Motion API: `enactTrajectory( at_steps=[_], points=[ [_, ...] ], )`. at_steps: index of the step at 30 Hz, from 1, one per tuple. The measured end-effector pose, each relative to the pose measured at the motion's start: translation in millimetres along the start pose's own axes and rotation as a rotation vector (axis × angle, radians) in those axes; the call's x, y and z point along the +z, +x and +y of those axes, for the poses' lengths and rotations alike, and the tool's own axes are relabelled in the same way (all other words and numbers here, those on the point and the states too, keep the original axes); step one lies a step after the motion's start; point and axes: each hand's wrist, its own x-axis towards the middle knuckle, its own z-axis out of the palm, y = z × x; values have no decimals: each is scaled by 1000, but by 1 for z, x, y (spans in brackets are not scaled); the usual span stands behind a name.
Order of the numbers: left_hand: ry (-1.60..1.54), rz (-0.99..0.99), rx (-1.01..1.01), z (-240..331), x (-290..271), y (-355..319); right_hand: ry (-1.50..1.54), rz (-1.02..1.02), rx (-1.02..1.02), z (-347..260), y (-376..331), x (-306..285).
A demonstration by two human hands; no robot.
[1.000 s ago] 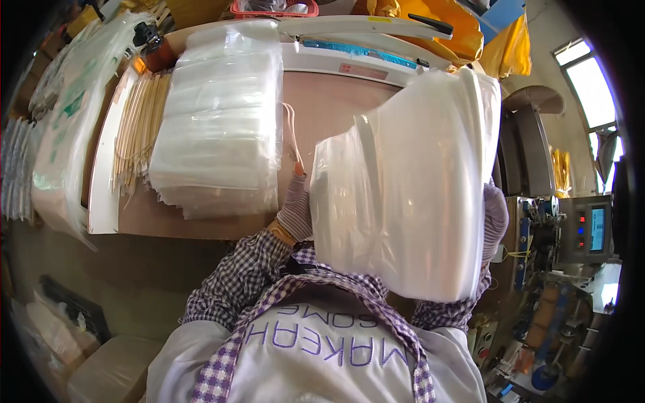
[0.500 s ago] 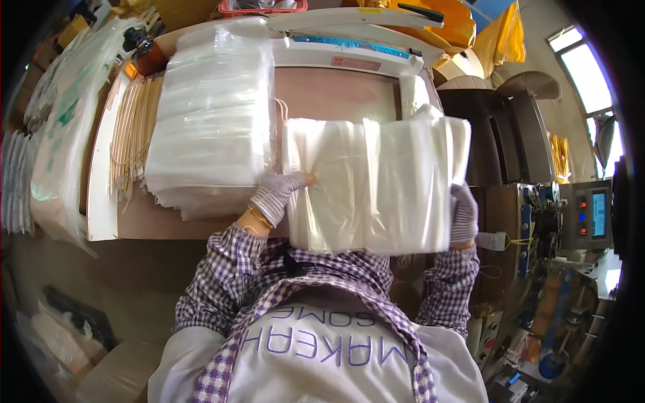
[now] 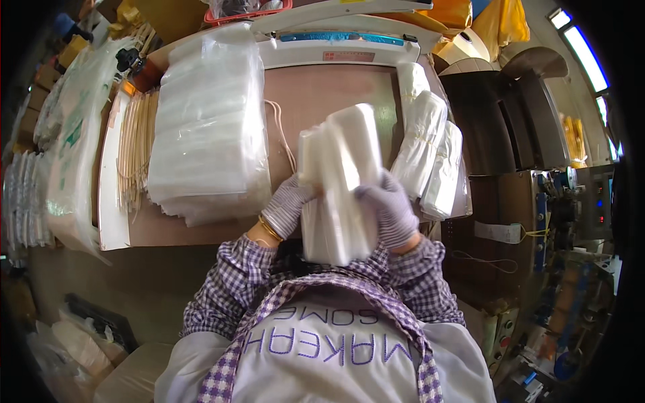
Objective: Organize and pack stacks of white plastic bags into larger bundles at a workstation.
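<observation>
Both my gloved hands grip a bundle of clear plastic bags [image 3: 341, 221], folded into a narrow upright shape in front of my chest. My left hand [image 3: 290, 201] holds its left side, and my right hand [image 3: 391, 205] presses on its right side with the thumb across the front. The bundle is slightly blurred by motion. To the left lies a thick stack of flat clear plastic bags [image 3: 208, 127]. Several rolled and tied bundles of bags [image 3: 420, 144] rest at the table's right edge. A loop of beige cord [image 3: 282, 127] lies just beyond my left hand.
Beige ties [image 3: 138, 148] hang in a row beside a white board [image 3: 113, 181] at the left. A white bar sealer [image 3: 336, 52] spans the back of the brown table [image 3: 316, 91]. Dark metal equipment [image 3: 480, 124] and a machine with a control panel [image 3: 598, 201] stand right.
The wide, spread bundle is now folded narrow. My right hand has come inward to the left, closer to my left hand, uncovering the tied bundles at the right.
</observation>
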Motion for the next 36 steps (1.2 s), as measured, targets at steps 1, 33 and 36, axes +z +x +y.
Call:
enactTrajectory(
  at_steps=[1, 33, 36],
  points=[
    [5, 1, 0, -2, -2, 2, -40, -53, -32, 14, 6, 3],
    [-306, 174, 15, 82, -15, -40, 412, 57, 54, 55, -2, -104],
    [-233, 213, 56, 95, -24, -50, 412, 15, 133, 42, 1, -75]
  ],
)
